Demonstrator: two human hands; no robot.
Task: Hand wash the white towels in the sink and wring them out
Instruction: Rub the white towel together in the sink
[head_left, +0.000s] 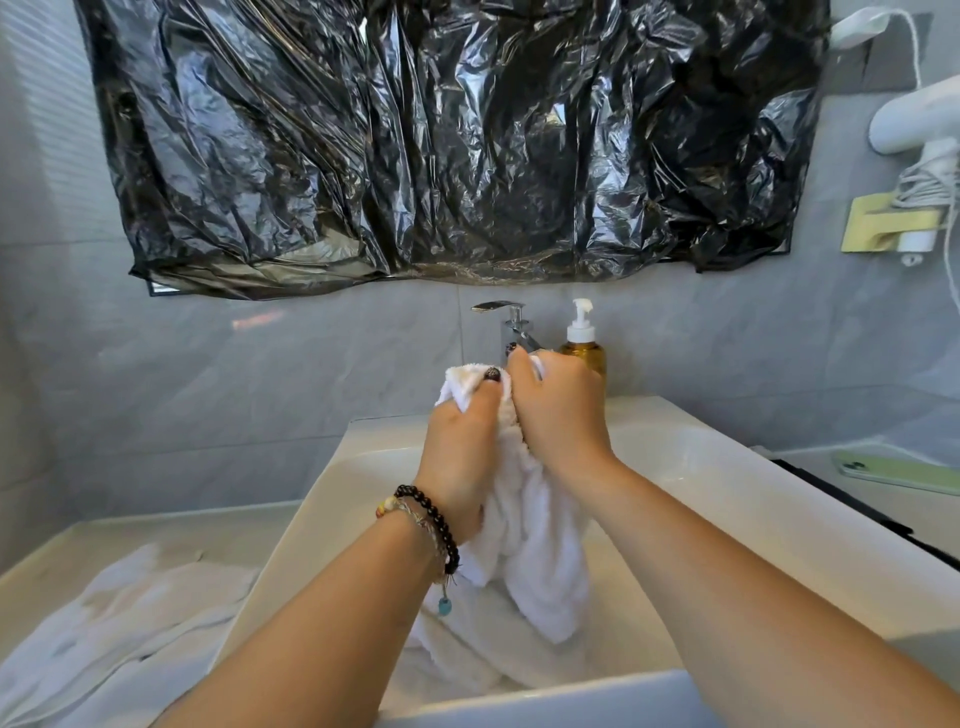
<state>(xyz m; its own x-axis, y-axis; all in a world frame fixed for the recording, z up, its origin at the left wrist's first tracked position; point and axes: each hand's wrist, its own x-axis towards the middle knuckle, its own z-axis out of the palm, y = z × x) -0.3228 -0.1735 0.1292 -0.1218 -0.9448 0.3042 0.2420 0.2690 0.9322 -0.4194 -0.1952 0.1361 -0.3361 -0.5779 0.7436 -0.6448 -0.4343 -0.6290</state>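
A white towel (540, 561) hangs bunched above the white sink (727, 499), held up between both hands. My left hand (462, 457), with bead bracelets on the wrist, grips the towel's upper left part. My right hand (561, 410) grips the upper right part, close against the left. The towel's lower end drops into the basin onto more white towel fabric (467, 660) lying there. Another white towel (119, 618) lies spread on the counter to the left of the sink.
A chrome faucet (511, 325) and an amber pump bottle (583, 348) stand behind the sink. A green phone (898, 470) lies on the right counter. Black plastic sheet (457, 140) covers the wall above. A white hair dryer (919, 119) hangs at the right.
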